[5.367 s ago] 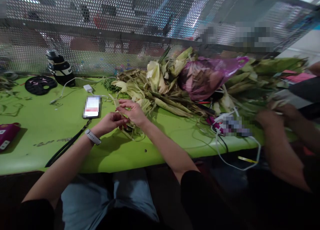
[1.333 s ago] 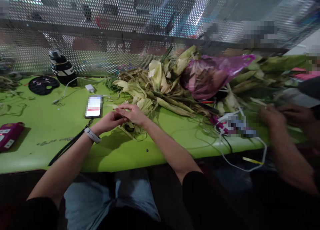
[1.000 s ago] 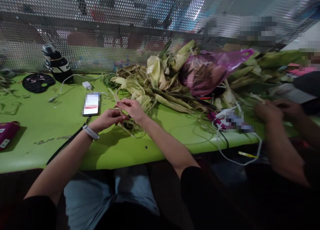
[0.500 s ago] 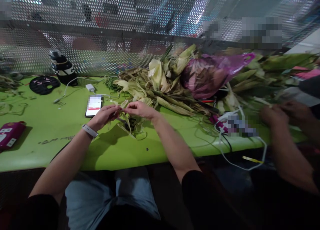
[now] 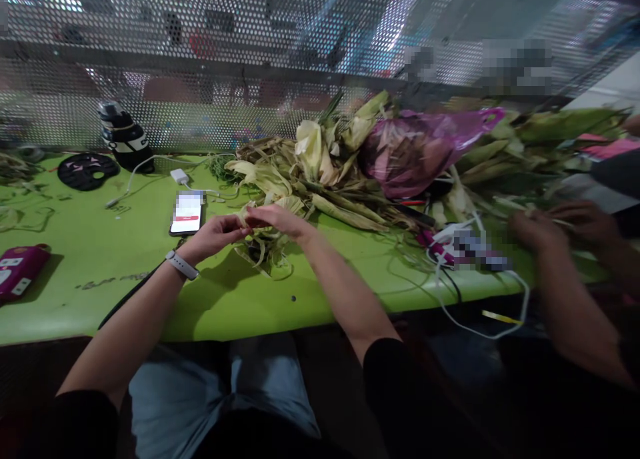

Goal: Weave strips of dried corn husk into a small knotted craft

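My left hand (image 5: 219, 234), with a watch (image 5: 182, 264) on its wrist, meets my right hand (image 5: 277, 220) above the green table (image 5: 225, 306). Fingers of both hands are pinched together around a pale corn husk strip (image 5: 243, 216), which they largely hide. Just under my right hand lies a small tangle of husk strips (image 5: 265, 262), with something dark among them. A lit smartphone (image 5: 187, 214) lies left of my hands. Behind them spreads a heap of dried corn husks (image 5: 345, 209).
A pink plastic bag (image 5: 407, 152) sits on the husks. At left are a black bottle (image 5: 125, 139), a black mask-shaped item (image 5: 87, 171) and a magenta box (image 5: 23, 269). White cables (image 5: 525, 299) hang over the right edge. Another person's hands (image 5: 543, 229) work at far right.
My hands have come closer together, the right fingers now bending over the left fingertips. The other person's hands have shifted slightly at the right.
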### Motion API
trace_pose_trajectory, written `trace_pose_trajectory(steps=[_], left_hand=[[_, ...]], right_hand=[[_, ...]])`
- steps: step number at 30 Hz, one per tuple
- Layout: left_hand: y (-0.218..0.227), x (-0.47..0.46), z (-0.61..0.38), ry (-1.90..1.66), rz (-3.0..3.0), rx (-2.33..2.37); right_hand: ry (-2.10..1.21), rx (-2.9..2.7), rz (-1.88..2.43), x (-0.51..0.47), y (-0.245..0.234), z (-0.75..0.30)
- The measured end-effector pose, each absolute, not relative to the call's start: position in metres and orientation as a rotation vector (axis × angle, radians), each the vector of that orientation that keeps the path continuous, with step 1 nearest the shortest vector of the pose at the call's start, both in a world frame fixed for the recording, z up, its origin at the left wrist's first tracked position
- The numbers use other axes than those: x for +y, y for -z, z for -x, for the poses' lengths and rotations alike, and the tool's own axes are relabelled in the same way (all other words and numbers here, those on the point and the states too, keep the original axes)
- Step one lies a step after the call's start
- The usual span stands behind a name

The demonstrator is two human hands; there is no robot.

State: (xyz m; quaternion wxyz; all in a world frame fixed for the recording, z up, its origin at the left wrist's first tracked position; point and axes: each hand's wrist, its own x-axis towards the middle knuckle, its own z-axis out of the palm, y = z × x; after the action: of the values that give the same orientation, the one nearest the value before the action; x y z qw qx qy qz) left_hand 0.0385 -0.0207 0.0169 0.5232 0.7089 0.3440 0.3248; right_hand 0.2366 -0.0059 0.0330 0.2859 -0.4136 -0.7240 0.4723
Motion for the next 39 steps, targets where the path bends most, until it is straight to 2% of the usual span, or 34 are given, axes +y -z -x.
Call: trace_pose_trajectory(steps=[3, 7, 13, 21, 27, 34, 39], left_hand=[[-0.015, -0.022, -0.041, -0.737, -1.733, 0.850], [-0.016, -0.025, -0.044, -0.745, -1.731, 0.924], [-0.016, -0.024, -0.044, -0.756, -1.686, 0.925], [-0.006, -0.012, -0.036, -1.003, -1.218, 0.864], [-0.005, -0.010, -0.033, -1.021, -1.326, 0.870], [-0.008, -0.013, -0.032, -0.865, -1.634, 0.956], [-0.006, -0.012, -0.032, -0.905, -1.508, 0.922]], right_hand=[[-1.408, -1.798, 1.014, -0.007, -0.024, -0.223], [-1.315, -1.486, 0.970, -0.007, -0.012, -0.210], [-1.218, -1.368, 0.970, -0.002, -0.007, -0.209], [-1.559, -1.473, 1.103, 0.004, -0.014, -0.226], [-1.419, -1.743, 0.952, 0.002, -0.019, -0.237], [-1.237, -1.768, 1.008, 0.001, -0.021, -0.238], [-1.179, -1.768, 1.014, 0.005, -0.016, -0.237]])
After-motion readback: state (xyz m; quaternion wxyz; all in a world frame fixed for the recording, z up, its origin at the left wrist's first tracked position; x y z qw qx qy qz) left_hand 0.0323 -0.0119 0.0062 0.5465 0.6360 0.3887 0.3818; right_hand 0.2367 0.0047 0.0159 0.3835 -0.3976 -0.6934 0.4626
